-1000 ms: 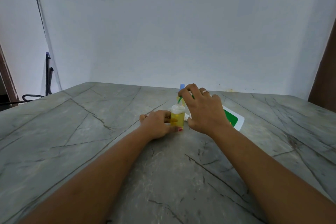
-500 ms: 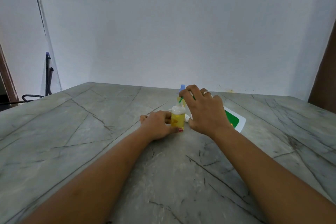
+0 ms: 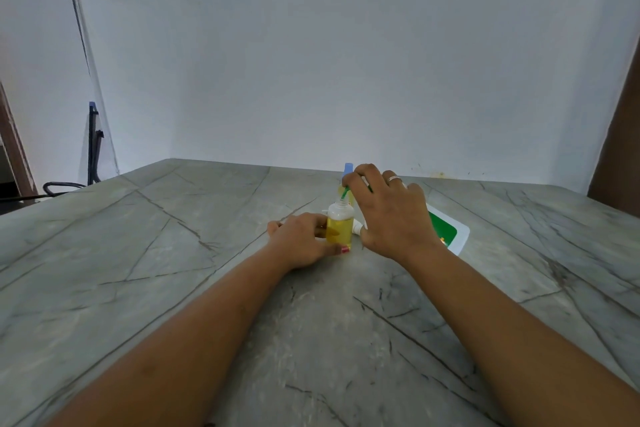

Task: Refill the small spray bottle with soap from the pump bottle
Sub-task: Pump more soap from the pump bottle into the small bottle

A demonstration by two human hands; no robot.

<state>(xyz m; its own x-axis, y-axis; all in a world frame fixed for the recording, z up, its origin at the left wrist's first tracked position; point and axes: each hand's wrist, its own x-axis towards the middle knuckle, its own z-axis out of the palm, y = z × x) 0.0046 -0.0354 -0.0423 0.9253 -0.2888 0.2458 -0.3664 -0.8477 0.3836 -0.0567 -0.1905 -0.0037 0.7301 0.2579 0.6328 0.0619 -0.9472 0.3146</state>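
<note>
The small spray bottle stands upright on the grey stone table, capless and mostly full of yellow liquid. My left hand is wrapped around its lower left side. My right hand hovers just right of and above it, with fingertips pinching a thin green spout that points down into the bottle's open neck. Right behind the hand, a blue-topped bottle with yellowish contents peeks out; most of it is hidden. A small white piece lies by the bottle's right side.
A white pack with a green label lies flat on the table behind my right wrist. The wall rises at the table's far edge. A dark chair stands off the table's left corner.
</note>
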